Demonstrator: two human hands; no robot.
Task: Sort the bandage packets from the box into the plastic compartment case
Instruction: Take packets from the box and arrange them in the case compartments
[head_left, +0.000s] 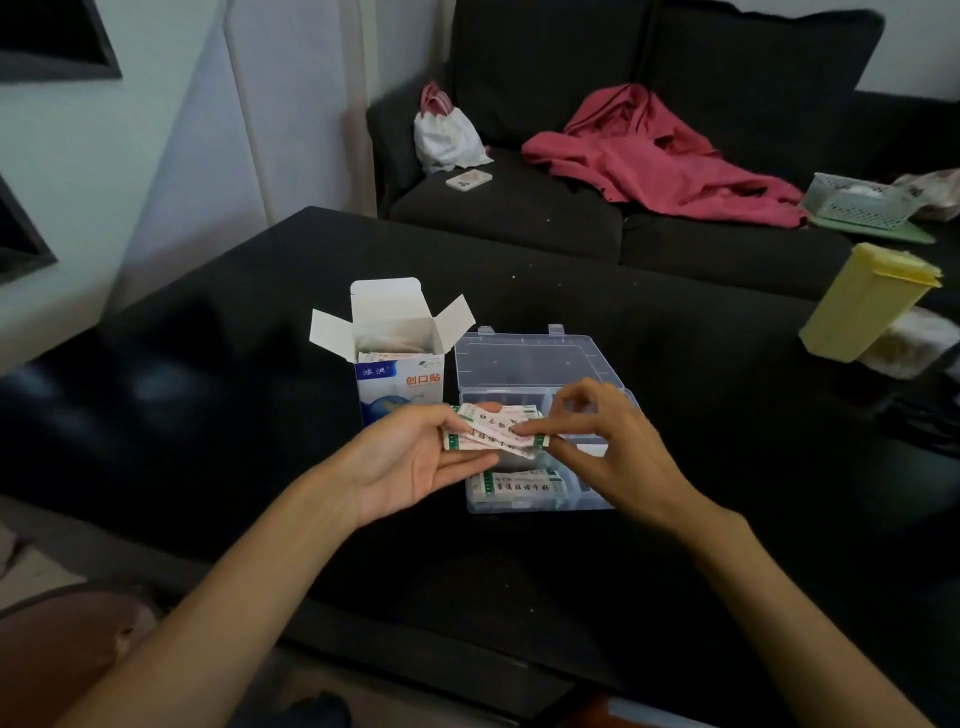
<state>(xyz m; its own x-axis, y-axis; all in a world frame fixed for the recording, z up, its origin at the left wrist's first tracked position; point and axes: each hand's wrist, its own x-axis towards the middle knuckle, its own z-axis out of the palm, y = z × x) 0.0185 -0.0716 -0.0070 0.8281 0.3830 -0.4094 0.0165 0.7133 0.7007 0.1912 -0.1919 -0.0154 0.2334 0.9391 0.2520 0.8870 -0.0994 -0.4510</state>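
- Box (397, 364): upright on the table (208, 364), flaps open, more packets showing inside. It stands just left of the case and just behind your left hand. A careless reach back in could tip it, since it looks light and tall.
- Left hand (410, 462): palm up, fingers loosely curled, thumb on top of a small fan of packets (493, 428). The hold is light, so the packets underneath may slide out and fall to the table short of the case.
- Packets: held above the near-left part of the case, splayed rather than squared. If you pull one, friction may drag its neighbour along with it.
- Right hand (597, 441): forefinger and thumb pinch the right end of the fan, other fingers raised and curled. It grips only the packet ends, so a thin wrapper could bend or slip free.
- Case (530, 364): lid open and lying back, base near you. One near compartment already holds a stack (519, 486). Your hands hide most of the other compartments, so you cannot tell from here which are free; a blind drop may land in the wrong cell or across a divider.
- Tub (867, 301): yellow, far right, well apart from the work. No risk unless your elbow swings wide.
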